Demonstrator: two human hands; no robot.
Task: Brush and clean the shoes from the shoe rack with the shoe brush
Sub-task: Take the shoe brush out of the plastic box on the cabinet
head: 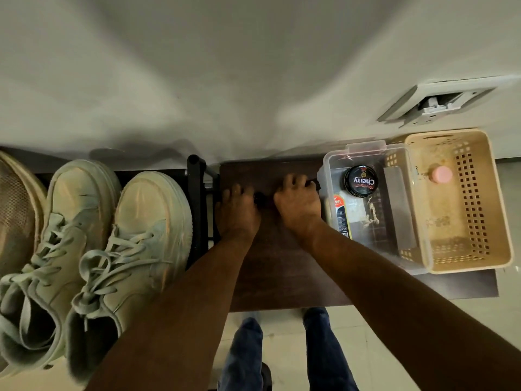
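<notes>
A dark object (260, 199), probably the shoe brush, lies on the brown table top (282, 263), showing only as a small black shape between the two hands and a tip past the right hand; most of it is hidden, so its identity is a judgement. The left hand (236, 214) rests over its near end with fingers curled down, and the right hand (297, 204) curls over its far end; whether either truly grips it cannot be told from here.

The shoes to be cleaned, a pair of pale green sneakers (93, 249), stand side by side on the black shoe rack (197, 198) just left of the table, toes towards the wall, with another mesh shoe (14, 210) at the left edge.

To do this step well, the person should settle the brush firmly in one hand, bristles outward, and free the other to lift a sneaker off the rack.

To the right sits a clear plastic box (366, 153) holding a polish tin (361, 181), touching a beige basket (496, 207).
</notes>
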